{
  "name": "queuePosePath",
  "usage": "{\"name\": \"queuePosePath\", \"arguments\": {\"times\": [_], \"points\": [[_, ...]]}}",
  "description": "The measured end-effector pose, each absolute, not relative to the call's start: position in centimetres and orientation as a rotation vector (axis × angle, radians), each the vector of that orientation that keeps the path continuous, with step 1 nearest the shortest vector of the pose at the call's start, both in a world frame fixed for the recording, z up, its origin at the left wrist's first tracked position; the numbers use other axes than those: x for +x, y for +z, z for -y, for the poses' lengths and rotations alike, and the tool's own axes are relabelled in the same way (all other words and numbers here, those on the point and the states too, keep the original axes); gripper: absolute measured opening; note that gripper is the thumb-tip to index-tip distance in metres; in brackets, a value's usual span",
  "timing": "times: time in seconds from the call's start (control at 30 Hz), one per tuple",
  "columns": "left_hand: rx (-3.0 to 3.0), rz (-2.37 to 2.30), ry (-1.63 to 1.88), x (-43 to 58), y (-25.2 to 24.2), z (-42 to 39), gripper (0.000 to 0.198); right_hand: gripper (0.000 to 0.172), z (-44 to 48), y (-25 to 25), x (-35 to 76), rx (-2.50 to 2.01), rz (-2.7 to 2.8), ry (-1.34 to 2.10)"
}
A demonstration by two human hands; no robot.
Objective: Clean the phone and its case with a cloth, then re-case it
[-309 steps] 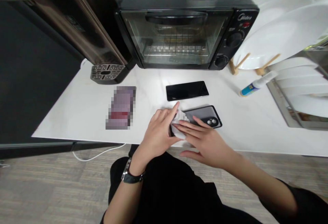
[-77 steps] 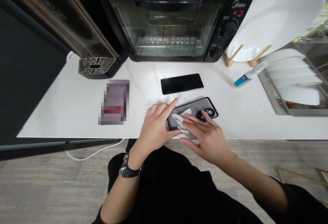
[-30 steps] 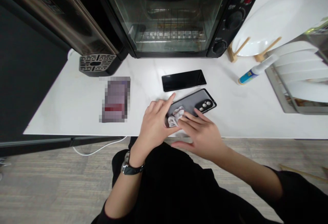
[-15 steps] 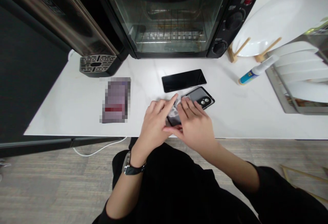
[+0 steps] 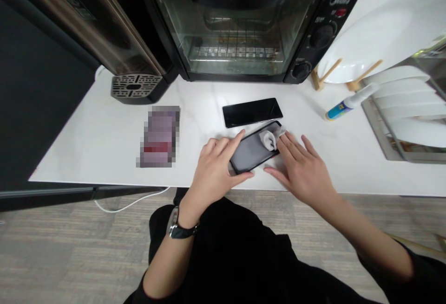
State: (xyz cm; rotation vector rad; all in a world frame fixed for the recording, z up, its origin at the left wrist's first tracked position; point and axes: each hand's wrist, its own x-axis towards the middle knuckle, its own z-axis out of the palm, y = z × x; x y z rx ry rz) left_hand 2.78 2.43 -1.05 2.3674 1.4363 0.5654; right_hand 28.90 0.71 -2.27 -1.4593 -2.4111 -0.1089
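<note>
A phone case (image 5: 250, 153) with a grey back and black rim lies tilted near the counter's front edge. My left hand (image 5: 215, 167) grips its left end, thumb along the near side and index finger along the far side. Under the fingertips of my right hand (image 5: 306, 169) a crumpled white tissue (image 5: 268, 140) is pressed on the case's right end, over the camera holes. The right thumb is spread away from the fingers. Just beyond the case lies a phone (image 5: 252, 112), its black screen facing up.
A blurred-out purplish flat item (image 5: 158, 137) lies on the white counter (image 5: 195, 123) to the left. A black toaster oven (image 5: 237, 76) and a drip-tray machine (image 5: 137, 86) stand behind. At right are a spray bottle (image 5: 339, 110) and a rack of white dishes (image 5: 407, 120).
My right hand has slid the tissue rightward along the case, from its left and middle part to the camera end. My left hand stays at the left end.
</note>
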Motion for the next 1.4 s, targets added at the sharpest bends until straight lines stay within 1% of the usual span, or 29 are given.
{"name": "queuePosePath", "arguments": {"times": [0.07,0.1,0.23,0.27,0.3,0.43,0.5,0.6,0.67,0.77,0.83,0.93,1.07,1.2,1.3,1.37,1.4], "points": [[2.361,-1.446,0.574,2.8,-1.1,-2.5,0.102,0.082,-0.7,-2.4,28.6,-1.465,2.375,-0.043],[2.359,-1.447,0.579,2.8,-1.1,-2.4,0.102,0.080,-0.6,-2.4,28.5,-1.467,2.361,-0.025],[2.346,-1.438,0.585,2.7,-1.0,-2.4,0.103,0.063,-0.4,-1.9,28.5,-1.425,2.393,-0.089],[2.344,-1.434,0.582,2.7,-1.0,-2.4,0.103,0.064,-0.4,-1.8,28.5,-1.426,2.401,-0.099],[2.343,-1.429,0.577,2.7,-0.9,-2.4,0.102,0.069,-0.5,-1.7,28.3,-1.444,2.395,-0.097],[2.356,-1.395,0.578,2.8,-0.9,-2.5,0.096,0.092,-0.7,-2.1,25.7,-1.529,2.311,-0.050],[2.364,-1.390,0.585,2.8,-1.0,-2.6,0.095,0.096,-0.2,-2.4,23.4,-1.482,2.307,0.000],[2.382,-1.406,0.585,2.7,-1.2,-2.5,0.094,0.097,1.1,-2.7,20.7,-1.305,2.372,0.135],[2.393,-1.434,0.589,2.7,-1.3,-2.4,0.095,0.092,1.7,-2.7,20.4,-1.218,2.416,0.172],[2.393,-1.454,0.608,2.7,-1.2,-2.3,0.097,0.084,1.2,-2.2,22.7,-1.264,2.438,0.082],[2.391,-1.445,0.616,2.8,-1.2,-2.2,0.101,0.085,0.1,-1.9,25.1,-1.399,2.391,-0.041],[2.398,-1.444,0.611,2.9,-1.3,-2.3,0.101,0.092,-1.2,-1.6,27.3,-1.556,2.301,-0.158],[2.395,-1.454,0.620,2.9,-1.3,-2.4,0.102,0.091,-0.7,-2.2,25.3,-1.422,2.340,-0.034],[2.407,-1.446,0.584,2.8,-1.4,-2.4,0.095,0.092,0.4,-2.6,22.6,-1.099,2.455,0.139],[2.412,-1.434,0.592,2.7,-1.4,-2.4,0.095,0.081,-0.4,-2.0,23.7,-1.059,2.519,0.178],[2.405,-1.441,0.602,2.8,-1.4,-2.3,0.098,0.071,-1.3,-1.6,25.3,-1.189,2.499,0.097],[2.403,-1.445,0.601,2.8,-1.4,-2.3,0.100,0.069,-1.6,-1.4,25.9,-1.270,2.465,0.034]]}}
